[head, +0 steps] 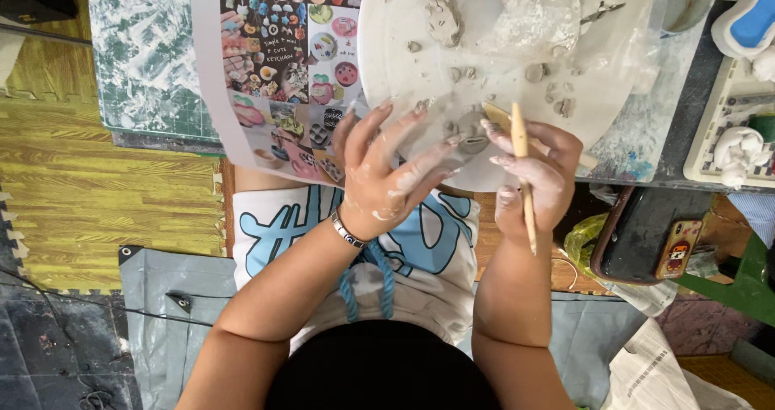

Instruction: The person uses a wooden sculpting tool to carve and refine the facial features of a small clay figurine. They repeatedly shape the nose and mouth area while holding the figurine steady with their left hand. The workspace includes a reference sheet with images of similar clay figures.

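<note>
Left hand (386, 180) spread open, fingertips pinching a small grey clay piece (471, 140) at the white board's (387, 47) near edge. Right hand (537, 176) wrapped round a wooden tool (523, 180). Soft clay, probably easy to squash or gouge with that tool.

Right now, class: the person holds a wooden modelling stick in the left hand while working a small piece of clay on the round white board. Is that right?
Not quite. The head view shows the wooden modelling stick in the right hand, not the left hand. The rest holds: both hands meet at a small piece of clay on the round white board.
</note>
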